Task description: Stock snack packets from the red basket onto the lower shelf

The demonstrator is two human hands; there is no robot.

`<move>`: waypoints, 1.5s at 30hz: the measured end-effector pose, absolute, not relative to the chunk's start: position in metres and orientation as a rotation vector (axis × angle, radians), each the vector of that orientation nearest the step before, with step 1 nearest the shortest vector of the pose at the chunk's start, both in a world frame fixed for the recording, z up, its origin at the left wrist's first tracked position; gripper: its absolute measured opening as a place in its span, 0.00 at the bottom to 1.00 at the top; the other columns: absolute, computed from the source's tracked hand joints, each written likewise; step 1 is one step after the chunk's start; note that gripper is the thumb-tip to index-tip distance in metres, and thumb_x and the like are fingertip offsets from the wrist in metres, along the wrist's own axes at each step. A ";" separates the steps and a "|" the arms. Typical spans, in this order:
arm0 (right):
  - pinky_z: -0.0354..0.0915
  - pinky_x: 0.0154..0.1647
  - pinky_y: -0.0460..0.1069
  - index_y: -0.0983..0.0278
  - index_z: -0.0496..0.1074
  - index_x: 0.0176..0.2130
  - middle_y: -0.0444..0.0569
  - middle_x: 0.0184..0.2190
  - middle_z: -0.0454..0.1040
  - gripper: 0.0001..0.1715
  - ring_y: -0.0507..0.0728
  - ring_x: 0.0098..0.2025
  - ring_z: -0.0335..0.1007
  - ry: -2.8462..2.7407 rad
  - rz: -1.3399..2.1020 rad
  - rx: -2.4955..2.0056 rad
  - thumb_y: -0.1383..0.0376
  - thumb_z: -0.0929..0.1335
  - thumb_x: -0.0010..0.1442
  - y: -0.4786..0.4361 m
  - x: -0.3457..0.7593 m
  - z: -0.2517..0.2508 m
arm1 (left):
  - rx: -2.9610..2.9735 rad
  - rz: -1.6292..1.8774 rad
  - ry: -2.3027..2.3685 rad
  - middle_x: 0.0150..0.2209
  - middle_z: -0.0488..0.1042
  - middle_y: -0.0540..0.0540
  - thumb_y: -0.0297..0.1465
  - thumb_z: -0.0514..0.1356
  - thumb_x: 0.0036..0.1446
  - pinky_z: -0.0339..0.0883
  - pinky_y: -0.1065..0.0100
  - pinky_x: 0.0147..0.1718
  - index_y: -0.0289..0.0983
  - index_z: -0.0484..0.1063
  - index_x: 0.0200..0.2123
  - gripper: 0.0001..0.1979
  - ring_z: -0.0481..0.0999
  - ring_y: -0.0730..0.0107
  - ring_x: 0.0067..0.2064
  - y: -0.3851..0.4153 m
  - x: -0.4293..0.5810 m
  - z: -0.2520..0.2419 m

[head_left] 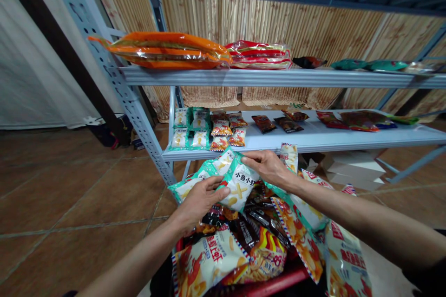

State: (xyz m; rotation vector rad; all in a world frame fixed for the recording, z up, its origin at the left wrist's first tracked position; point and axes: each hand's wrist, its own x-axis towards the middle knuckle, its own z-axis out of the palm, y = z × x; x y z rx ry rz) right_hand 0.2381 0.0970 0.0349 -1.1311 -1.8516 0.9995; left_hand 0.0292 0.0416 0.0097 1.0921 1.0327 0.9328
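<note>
Objects are located relative to the lower shelf (270, 140), a smooth, pale board with a raised metal lip. Well to its left hangs a softly creased white sheet (45, 55), cut off by the frame and crossed by a dark pole (69, 46); the dark bundle (109, 130) at the pole's foot is hard to make out. At the shelf's left end stands a perforated metal post (134, 113). Above the shelf's left part lies a long, glossy orange bag (167, 48), its contents obscured by glare. On the shelf's left end, small pillow-shaped teal packets (199, 118) sit in rows.

In front of these, the left hand (204, 197) is half open, thumb apart from bent fingers, touching crinkled teal-and-white film; whether it grips cannot be told. The held packet (240, 185), a plump pouch overlapping another like it, is in front of the shelf and lower than its lip. The right hand (270, 167) is nearly closed, pinching the pouch's upper corner, some fingertips hidden. Below and before the shelf, a red plastic basket (278, 283) is largely buried under shiny packets. Beneath the shelf's middle, white cartons (353, 169) are partly concealed by packets.
</note>
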 end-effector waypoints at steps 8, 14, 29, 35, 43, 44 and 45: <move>0.53 0.24 0.44 0.64 0.72 0.27 0.42 0.21 0.66 0.19 0.50 0.25 0.58 -1.969 0.926 -1.120 0.53 0.63 0.56 0.113 0.235 0.036 | 1.011 0.911 1.012 0.40 0.77 0.42 0.34 0.65 0.45 0.67 0.61 0.41 0.36 0.71 0.41 0.18 0.75 0.59 0.42 0.036 0.038 0.007; 0.63 0.31 0.46 0.62 0.72 0.37 0.44 0.27 0.71 0.20 0.49 0.28 0.65 -1.502 1.503 -1.169 0.54 0.71 0.47 0.110 0.237 0.035 | 0.940 1.005 1.004 0.43 0.76 0.41 0.38 0.62 0.49 0.67 0.62 0.41 0.35 0.69 0.45 0.21 0.76 0.61 0.40 0.042 0.033 -0.001; 0.47 0.22 0.44 0.67 0.69 0.21 0.37 0.16 0.59 0.19 0.45 0.21 0.49 -1.576 1.267 -1.173 0.53 0.68 0.48 0.109 0.224 0.026 | 0.926 1.128 0.903 0.46 0.73 0.42 0.40 0.61 0.50 0.66 0.63 0.43 0.37 0.67 0.49 0.23 0.73 0.61 0.46 0.051 0.043 0.009; 0.54 0.25 0.43 0.66 0.70 0.26 0.39 0.20 0.65 0.20 0.46 0.23 0.57 -1.484 1.388 -1.179 0.51 0.68 0.49 0.105 0.220 0.024 | 0.856 1.182 0.986 0.44 0.75 0.43 0.41 0.62 0.49 0.67 0.66 0.37 0.38 0.70 0.44 0.20 0.75 0.63 0.41 0.061 0.042 -0.003; 0.66 0.41 0.51 0.59 0.59 0.57 0.52 0.43 0.73 0.41 0.56 0.41 0.70 -1.278 1.784 -1.146 0.55 0.72 0.46 0.083 0.216 0.022 | 0.774 1.276 1.001 0.43 0.75 0.42 0.40 0.64 0.46 0.67 0.66 0.36 0.37 0.72 0.41 0.19 0.74 0.63 0.41 0.063 0.040 -0.004; 0.66 0.42 0.53 0.59 0.57 0.58 0.51 0.44 0.73 0.44 0.56 0.41 0.70 -1.285 1.804 -1.106 0.57 0.73 0.45 0.080 0.215 0.020 | 0.765 1.281 0.999 0.43 0.75 0.42 0.40 0.63 0.46 0.67 0.66 0.36 0.37 0.72 0.40 0.18 0.74 0.63 0.41 0.063 0.040 -0.004; 0.66 0.44 0.54 0.58 0.56 0.58 0.51 0.43 0.73 0.46 0.57 0.41 0.71 -1.293 1.822 -1.065 0.58 0.74 0.44 0.078 0.214 0.018 | 0.759 1.283 0.995 0.42 0.75 0.41 0.41 0.63 0.47 0.67 0.66 0.36 0.37 0.72 0.40 0.18 0.74 0.63 0.41 0.064 0.040 -0.003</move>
